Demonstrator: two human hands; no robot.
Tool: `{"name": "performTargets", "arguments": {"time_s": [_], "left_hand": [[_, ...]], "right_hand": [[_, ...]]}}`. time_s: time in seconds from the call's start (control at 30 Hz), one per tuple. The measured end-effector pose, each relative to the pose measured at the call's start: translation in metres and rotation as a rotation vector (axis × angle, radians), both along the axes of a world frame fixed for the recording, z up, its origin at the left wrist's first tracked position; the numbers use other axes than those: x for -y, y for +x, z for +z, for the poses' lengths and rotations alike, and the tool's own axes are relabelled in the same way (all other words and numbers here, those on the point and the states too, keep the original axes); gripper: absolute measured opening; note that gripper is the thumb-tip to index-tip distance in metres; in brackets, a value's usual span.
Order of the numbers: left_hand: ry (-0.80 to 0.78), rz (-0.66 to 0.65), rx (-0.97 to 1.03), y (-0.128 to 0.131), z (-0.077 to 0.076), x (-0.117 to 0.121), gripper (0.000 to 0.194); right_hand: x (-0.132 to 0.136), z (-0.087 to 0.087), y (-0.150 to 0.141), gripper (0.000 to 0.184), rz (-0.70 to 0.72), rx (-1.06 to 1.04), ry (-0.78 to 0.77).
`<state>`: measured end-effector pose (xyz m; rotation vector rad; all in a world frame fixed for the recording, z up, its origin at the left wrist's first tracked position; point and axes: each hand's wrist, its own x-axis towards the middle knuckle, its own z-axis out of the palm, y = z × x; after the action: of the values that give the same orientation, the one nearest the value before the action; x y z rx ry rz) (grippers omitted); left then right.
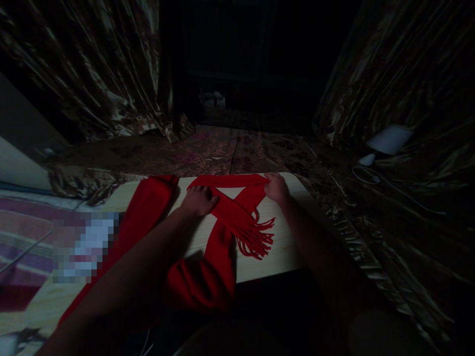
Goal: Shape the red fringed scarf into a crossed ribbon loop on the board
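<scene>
A red scarf (pixel 243 212) with a fringed end lies on a pale wooden table, bent into a crossing loop. My left hand (pixel 199 200) rests on the loop's left corner, its fingers lying over the cloth and its thumb apart. At the loop's right corner, my right hand (pixel 276 188) has its fingers closed on the scarf. The fringe points right, below and between both hands. Lower down, the scarf bunches up and hangs over the near table edge. Another long red strip of cloth (pixel 148 210) runs along the left, partly behind my left forearm; whether it joins the scarf I cannot tell.
The room is dim. The wooden table (pixel 260 262) ends just ahead of a patterned cloth-covered surface (pixel 222 148). A white lamp (pixel 389 139) with a cord lies at right. Curtains (pixel 122 74) hang on both sides. A striped cloth (pixel 29 232) is at left.
</scene>
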<state>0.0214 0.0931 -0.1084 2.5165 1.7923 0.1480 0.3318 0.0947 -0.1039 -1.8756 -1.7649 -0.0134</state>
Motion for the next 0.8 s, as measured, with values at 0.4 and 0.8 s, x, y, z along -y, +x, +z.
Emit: {"name": "performTargets", "arguments": {"time_s": [0.4, 0.8], "left_hand": [[-0.238, -0.523, 0.029, 0.009, -0.001, 0.065, 0.062], [-0.182, -0.519, 0.016, 0.008, -0.008, 0.063, 0.061]], "right_hand": [[0.105, 0.035, -0.049, 0.01, 0.693, 0.206, -0.462], [0.196, 0.043, -0.141, 0.049, 1.167, 0.302, -0.138]]}}
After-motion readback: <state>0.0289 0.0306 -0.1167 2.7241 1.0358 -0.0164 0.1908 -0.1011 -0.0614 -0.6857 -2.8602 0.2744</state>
